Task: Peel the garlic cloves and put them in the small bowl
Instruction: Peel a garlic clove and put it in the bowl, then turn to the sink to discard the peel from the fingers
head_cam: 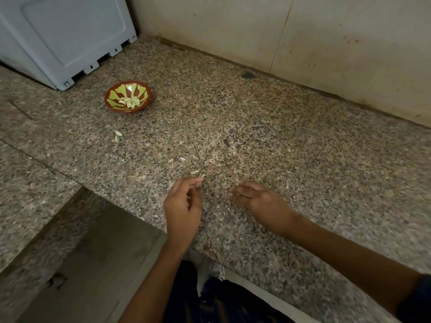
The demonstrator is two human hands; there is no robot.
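From the head camera I see my left hand [183, 206] curled with thumb and forefinger pinched near a scrap of skin — whether a clove is inside, I cannot tell. My right hand [254, 197] rests fingers-down on the granite counter [291, 141], closed loosely; its contents are hidden too. The small bowl [128, 96] sits well apart, up left, peeled garlic cloves [131, 101] already in it. My worry: a slick clove slipping off the near edge during that long carry — or skins going in with it.

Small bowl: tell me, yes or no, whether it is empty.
No, the small bowl already holds several pale peeled garlic cloves in its middle.
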